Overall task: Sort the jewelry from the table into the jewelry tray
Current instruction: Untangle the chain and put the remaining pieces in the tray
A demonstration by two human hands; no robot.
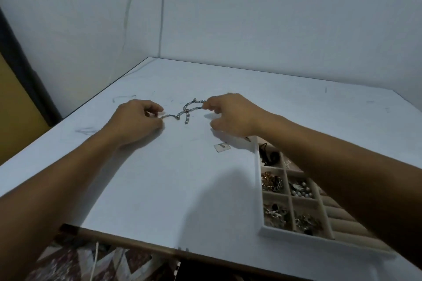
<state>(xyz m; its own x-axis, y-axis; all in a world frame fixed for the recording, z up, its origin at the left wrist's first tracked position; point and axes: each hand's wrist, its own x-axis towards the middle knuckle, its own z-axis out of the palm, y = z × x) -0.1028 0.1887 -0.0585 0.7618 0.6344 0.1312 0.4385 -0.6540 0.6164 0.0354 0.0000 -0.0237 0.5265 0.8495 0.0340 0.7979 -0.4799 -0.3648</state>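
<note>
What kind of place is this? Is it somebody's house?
Probably a room at home, though I can't be sure. A plain white table sits in a corner of bare walls, a jewelry tray holds trinkets, and the left hand and right hand pinch a silver chain.

open table (159,178) near side, jewelry tray (294,233) blocking right, small packet (222,146) just left of it

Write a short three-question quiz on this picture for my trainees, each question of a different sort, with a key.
1. True or false: the left hand and right hand both pinch the chain.
2. Where on the table is the tray? A) near right B) near left C) far edge
3. Fill in: the chain is not yet in the ____.
Key: 1 true; 2 A; 3 tray.
</note>
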